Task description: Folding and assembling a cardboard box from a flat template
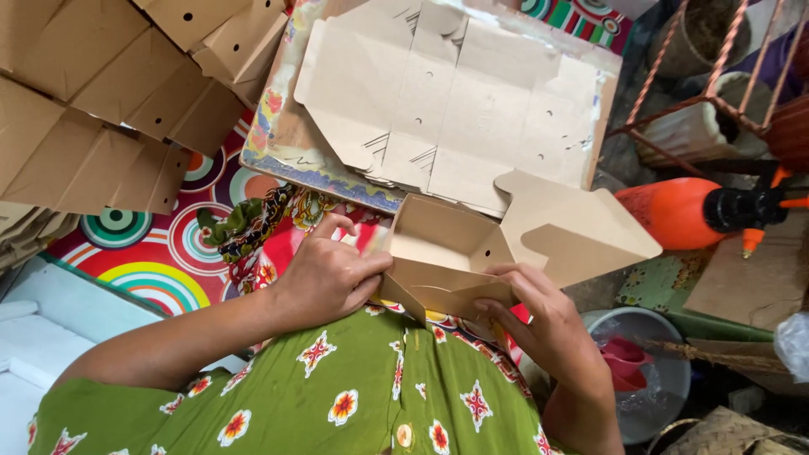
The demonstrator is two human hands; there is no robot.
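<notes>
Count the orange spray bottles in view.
1. The orange spray bottle lies on its side at the right, beyond the half-folded cardboard box held in both hands. Others may be hidden in the clutter there.

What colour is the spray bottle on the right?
The spray bottle is orange with a black nozzle head; head view.

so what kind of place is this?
Likely a home workshop for folding paper boxes: flat box blanks stacked ahead, folded boxes piled at the side, both hands shaping a box over a patterned mat.
</notes>
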